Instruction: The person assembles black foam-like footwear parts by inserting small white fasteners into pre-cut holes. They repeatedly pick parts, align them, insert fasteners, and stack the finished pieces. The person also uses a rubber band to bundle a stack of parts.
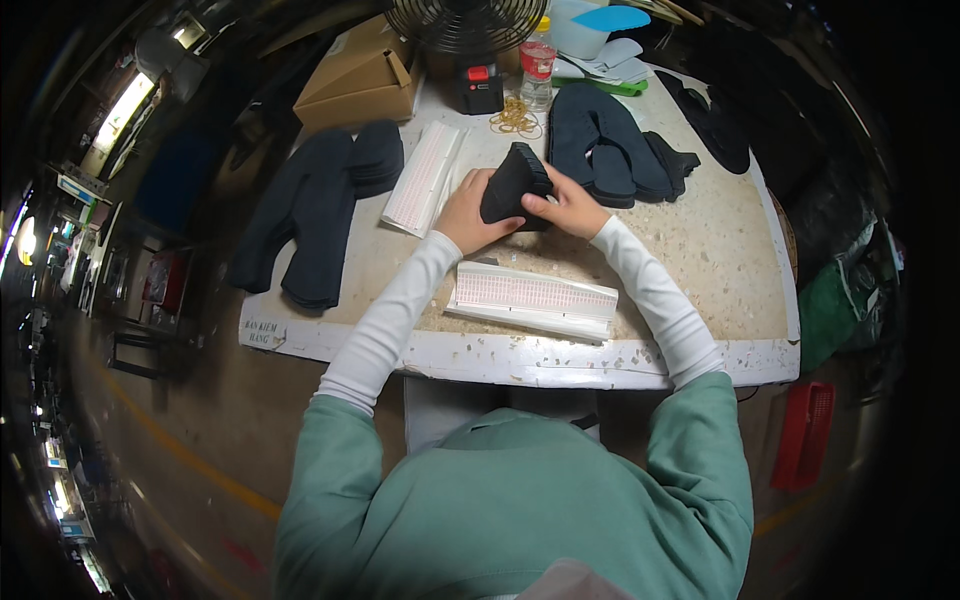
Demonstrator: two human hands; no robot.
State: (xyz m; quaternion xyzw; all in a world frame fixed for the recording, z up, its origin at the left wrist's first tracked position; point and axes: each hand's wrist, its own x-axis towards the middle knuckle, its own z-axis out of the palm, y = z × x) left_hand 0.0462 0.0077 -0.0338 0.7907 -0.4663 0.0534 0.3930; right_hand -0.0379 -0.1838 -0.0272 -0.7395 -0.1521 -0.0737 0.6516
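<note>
Above the middle of the worktable [700, 240], both my hands are closed round a small stack of black cut pieces [513, 185], which is tilted up with its layered edge showing. My left hand [467, 217] grips it from the left, thumb along the lower side. My right hand [573, 208] clasps its right side, thumb pressed on the near face. Just below the hands lies a sheet of small printed labels [535, 300]; a second label sheet [425, 180] is beyond my left hand. Stacked black cut pieces [322, 210] lie at the left, and more black pieces [590, 135] at the right.
Along the back stand a cardboard box [355, 85], a round fan [460, 25] and a clear bottle [538, 72]. Yellow rubber bands [516, 120] lie in front of them. A dark piece [712, 125] lies by the right edge. A red basket [803, 435] is on the floor.
</note>
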